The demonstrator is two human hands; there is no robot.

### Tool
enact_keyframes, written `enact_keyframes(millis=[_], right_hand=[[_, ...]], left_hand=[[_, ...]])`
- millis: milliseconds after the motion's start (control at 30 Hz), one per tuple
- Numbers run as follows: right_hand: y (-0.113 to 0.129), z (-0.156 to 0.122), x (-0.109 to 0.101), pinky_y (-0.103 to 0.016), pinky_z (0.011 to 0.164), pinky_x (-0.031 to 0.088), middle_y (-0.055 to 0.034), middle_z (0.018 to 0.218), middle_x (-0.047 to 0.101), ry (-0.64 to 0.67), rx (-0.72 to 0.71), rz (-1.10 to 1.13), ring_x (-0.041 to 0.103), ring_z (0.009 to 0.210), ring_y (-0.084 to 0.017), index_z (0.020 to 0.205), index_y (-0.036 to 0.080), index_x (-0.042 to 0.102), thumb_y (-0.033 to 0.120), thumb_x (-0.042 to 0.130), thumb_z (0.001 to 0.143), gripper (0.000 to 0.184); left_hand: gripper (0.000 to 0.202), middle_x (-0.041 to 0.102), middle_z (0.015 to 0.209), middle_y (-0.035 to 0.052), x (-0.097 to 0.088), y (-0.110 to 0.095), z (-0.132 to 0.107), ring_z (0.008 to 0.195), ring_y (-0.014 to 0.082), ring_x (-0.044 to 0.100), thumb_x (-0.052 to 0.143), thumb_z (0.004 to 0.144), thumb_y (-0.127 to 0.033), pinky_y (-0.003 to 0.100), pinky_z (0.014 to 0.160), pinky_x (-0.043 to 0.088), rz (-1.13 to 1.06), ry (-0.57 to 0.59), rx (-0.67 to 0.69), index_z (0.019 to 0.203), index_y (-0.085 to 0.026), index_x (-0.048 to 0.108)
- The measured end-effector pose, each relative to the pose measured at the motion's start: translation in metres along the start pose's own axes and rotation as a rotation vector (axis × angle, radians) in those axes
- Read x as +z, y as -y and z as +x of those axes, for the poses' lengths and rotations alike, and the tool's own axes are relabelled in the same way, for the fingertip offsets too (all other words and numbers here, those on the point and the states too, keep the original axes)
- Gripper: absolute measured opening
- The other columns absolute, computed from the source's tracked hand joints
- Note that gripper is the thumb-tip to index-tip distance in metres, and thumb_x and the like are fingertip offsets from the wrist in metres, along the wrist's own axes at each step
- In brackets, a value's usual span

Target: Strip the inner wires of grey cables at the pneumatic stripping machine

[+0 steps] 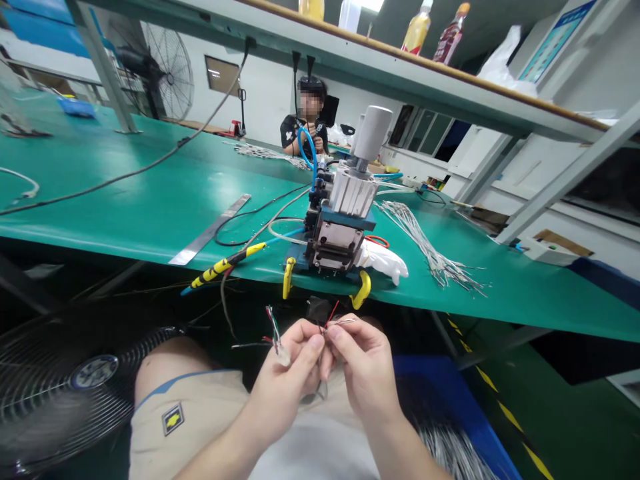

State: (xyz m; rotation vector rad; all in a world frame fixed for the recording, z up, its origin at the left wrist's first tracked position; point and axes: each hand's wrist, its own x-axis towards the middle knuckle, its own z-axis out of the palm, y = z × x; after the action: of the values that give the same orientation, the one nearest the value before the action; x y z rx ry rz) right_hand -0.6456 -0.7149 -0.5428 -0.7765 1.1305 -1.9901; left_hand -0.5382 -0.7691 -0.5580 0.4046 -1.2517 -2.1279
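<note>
L hand (pixel 285 381), R hand (pixel 364 365) pinch wires (pixel 274 325) below green bench (pixel 150 193), fan (pixel 173 70) beyond

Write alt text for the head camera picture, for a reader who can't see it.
The person's left hand and right hand pinch thin coloured wires together over the lap. Beyond them, a small machine and a wire bundle sit on a green bench, with another person at its far side.
</note>
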Motion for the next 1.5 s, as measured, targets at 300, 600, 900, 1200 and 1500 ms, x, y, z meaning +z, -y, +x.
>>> enact_keyframes(millis=[300,600,900,1200,1500], right_hand=[[0.000,0.002,0.000,-0.016,0.040,0.043,0.0019,0.066,0.060,0.050,0.067,0.067,0.052,0.045,-0.006,0.070,0.017,0.072,0.027,0.082,0.075,0.015],[0.009,0.012,-0.007,-0.013,0.037,0.045,0.0007,0.060,0.061,0.236,0.213,0.189,0.049,0.046,-0.006,0.070,0.015,0.073,0.022,0.083,0.071,0.012],[-0.003,0.000,0.001,-0.017,0.046,0.046,0.0010,0.068,0.064,0.016,0.033,0.133,0.052,0.051,-0.007,0.070,0.018,0.073,0.025,0.084,0.073,0.013],[0.000,-0.003,0.003,-0.017,0.045,0.045,0.0005,0.062,0.064,-0.023,0.121,0.220,0.052,0.051,-0.008,0.076,0.019,0.072,0.032,0.086,0.071,0.020],[0.004,0.002,0.003,-0.017,0.042,0.044,0.0000,0.058,0.063,-0.034,0.058,0.116,0.050,0.047,-0.008,0.074,0.017,0.077,0.028,0.086,0.069,0.015]], left_hand=[[0.028,0.052,0.058,-0.0044,0.002,-0.002,-0.001,0.042,0.0015,0.023,0.058,0.095,-0.040,0.017,0.042,0.015,-0.052,0.024,-0.050,0.082,-0.016,0.053],[0.032,0.050,0.052,-0.0047,0.005,-0.019,-0.003,0.038,0.0000,0.019,0.066,0.089,-0.041,0.014,0.038,0.014,-0.187,0.089,-0.182,0.077,-0.013,0.056],[0.033,0.053,0.056,-0.0042,0.005,-0.003,-0.004,0.045,0.0032,0.033,0.069,0.087,-0.046,0.015,0.043,0.022,-0.017,-0.074,-0.029,0.082,-0.017,0.054],[0.029,0.054,0.058,-0.0039,0.002,0.001,-0.003,0.043,0.0011,0.025,0.062,0.092,-0.044,0.016,0.043,0.018,-0.033,-0.027,-0.038,0.085,-0.016,0.055],[0.028,0.053,0.059,-0.0039,0.002,-0.001,-0.002,0.043,0.0009,0.024,0.061,0.093,-0.040,0.014,0.043,0.018,-0.083,-0.011,-0.049,0.083,-0.016,0.053]])
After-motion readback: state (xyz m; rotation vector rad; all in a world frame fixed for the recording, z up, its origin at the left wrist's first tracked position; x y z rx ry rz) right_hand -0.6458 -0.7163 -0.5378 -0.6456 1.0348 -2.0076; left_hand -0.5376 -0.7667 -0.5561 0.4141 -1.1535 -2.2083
